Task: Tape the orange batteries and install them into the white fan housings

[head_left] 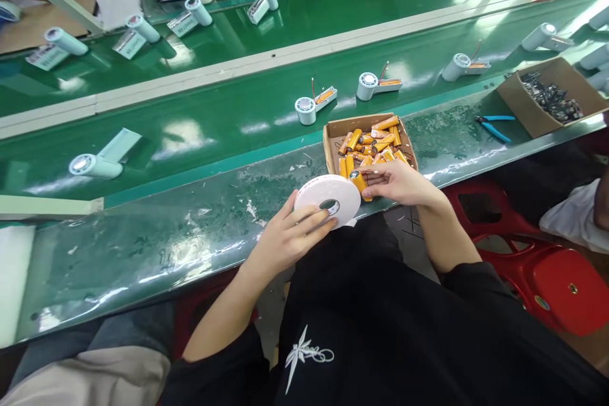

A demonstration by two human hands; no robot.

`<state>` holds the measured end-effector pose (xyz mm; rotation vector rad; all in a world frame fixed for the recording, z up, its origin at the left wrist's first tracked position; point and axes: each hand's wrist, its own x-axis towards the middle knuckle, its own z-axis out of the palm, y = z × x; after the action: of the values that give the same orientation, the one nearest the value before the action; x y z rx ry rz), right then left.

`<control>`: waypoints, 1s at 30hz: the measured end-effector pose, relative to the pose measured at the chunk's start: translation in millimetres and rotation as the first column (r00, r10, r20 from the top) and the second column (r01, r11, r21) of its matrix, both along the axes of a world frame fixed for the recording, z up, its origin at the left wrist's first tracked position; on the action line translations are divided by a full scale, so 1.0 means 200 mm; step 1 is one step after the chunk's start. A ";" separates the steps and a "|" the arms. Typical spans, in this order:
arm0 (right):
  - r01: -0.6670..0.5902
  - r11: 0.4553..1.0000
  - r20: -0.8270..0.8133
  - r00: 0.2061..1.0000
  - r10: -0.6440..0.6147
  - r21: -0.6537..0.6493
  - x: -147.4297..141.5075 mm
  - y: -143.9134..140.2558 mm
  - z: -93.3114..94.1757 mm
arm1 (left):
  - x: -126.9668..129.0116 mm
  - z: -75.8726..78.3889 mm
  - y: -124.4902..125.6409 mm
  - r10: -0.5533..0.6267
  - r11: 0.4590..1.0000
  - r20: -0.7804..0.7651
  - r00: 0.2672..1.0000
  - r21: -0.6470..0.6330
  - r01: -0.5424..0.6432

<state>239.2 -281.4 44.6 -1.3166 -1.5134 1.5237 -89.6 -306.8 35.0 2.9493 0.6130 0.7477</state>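
The left hand (290, 235) reaches up from the lap, palm turned right, fingers curled under and clamped on a white tape roll (327, 200) at the near table edge. Just right, the right hand (397, 183) bends in from the wrist, fingertips pinched on an orange battery (358, 181) touching the roll. Beyond sits a cardboard tray (333, 134) of batteries, then white cylinders (306, 110) on the green conveyor (228, 108).
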 end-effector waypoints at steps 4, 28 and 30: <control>-0.041 0.997 0.163 0.986 0.031 0.060 0.04 0.01 -0.01 | 0.05 0.00 -0.03 0.009 0.994 -0.047 0.999 -0.106 -0.014; 0.785 0.590 -0.598 0.569 -0.565 0.190 0.13 0.07 -0.05 | 0.01 -0.41 -0.24 0.339 0.881 0.048 0.940 -0.367 -0.299; 0.708 0.686 -0.492 0.664 -0.563 0.171 0.03 0.02 -0.05 | -0.13 -0.44 -0.11 0.437 0.819 -0.033 0.899 -0.399 -0.413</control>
<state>245.1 -277.6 35.4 -1.0679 -0.8389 0.9136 -114.9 -328.3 -52.4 2.4262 1.2784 0.6346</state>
